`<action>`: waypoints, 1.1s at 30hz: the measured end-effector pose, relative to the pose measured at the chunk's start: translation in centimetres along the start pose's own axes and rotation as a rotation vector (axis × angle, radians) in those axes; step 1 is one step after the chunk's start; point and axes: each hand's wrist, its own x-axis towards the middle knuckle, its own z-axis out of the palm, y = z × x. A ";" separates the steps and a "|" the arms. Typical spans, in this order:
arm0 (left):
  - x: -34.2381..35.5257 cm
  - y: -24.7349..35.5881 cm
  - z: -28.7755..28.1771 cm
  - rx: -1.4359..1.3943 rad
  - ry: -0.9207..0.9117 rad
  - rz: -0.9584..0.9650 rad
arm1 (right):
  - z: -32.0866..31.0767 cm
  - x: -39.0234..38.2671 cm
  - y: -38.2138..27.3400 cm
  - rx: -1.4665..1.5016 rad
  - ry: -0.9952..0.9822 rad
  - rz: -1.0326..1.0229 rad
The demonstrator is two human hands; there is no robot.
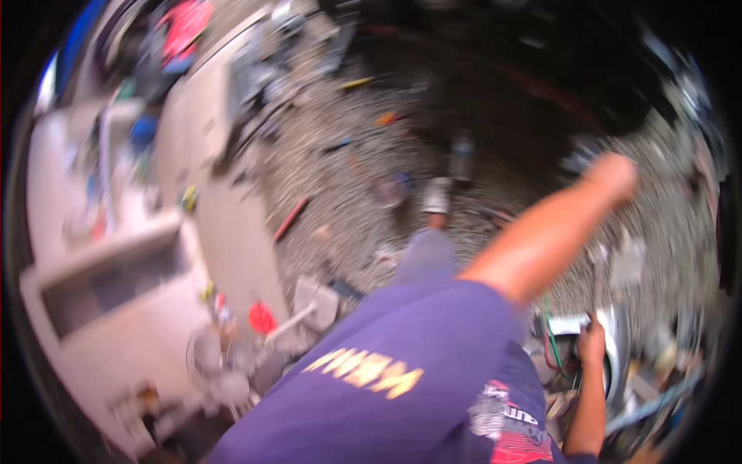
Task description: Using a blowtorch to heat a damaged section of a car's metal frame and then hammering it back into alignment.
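Note:
My left arm reaches across to the right. The left hand (614,176) is stretched out over the gravel, rounded and smeared by motion, so its fingers do not show. Lower right, my right hand (592,344) is closed round a thin long tool (597,288) whose greyish shaft points away from me; its kind is too blurred to tell. Beside this hand curves a shiny silver panel (616,348), and a green cord-like strip (551,340) runs close by. A pale flat piece (627,261) lies on the gravel between the two hands.
My foot (437,197) stands on gravel strewn with a clear bottle (461,158), a red bar (291,219) and a yellow tool (355,83). Left are a beige panel with a rectangular recess (39,309) and a red disc (262,318). Scrap piles up at lower right beside a light-blue bar (657,402).

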 end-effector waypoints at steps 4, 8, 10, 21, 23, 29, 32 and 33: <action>-1.7 -2.9 9.4 0.267 -0.237 0.002 | 1.3 1.1 7.1 -0.014 -0.047 0.172; -9.4 -9.1 17.7 0.345 -0.393 -0.120 | 5.7 1.2 19.0 0.252 0.062 0.273; -14.7 -14.8 18.4 0.574 -0.661 -0.229 | 6.9 2.8 21.9 0.361 0.038 0.290; -13.7 -12.3 16.5 0.686 -0.797 -0.566 | 15.8 12.2 32.2 0.456 -0.022 0.252; -14.3 -13.0 16.3 0.660 -0.792 -0.620 | 13.0 15.8 28.1 0.384 -0.118 0.215; -16.1 -14.8 19.3 0.614 -0.901 -0.761 | 13.5 27.0 24.9 0.128 -0.144 0.084; -17.3 -16.1 20.0 0.602 -0.951 -0.824 | 13.6 32.3 23.5 0.068 -0.224 0.048; -17.8 -17.0 20.3 0.582 -0.942 -0.827 | 14.2 34.0 23.5 0.070 -0.230 0.039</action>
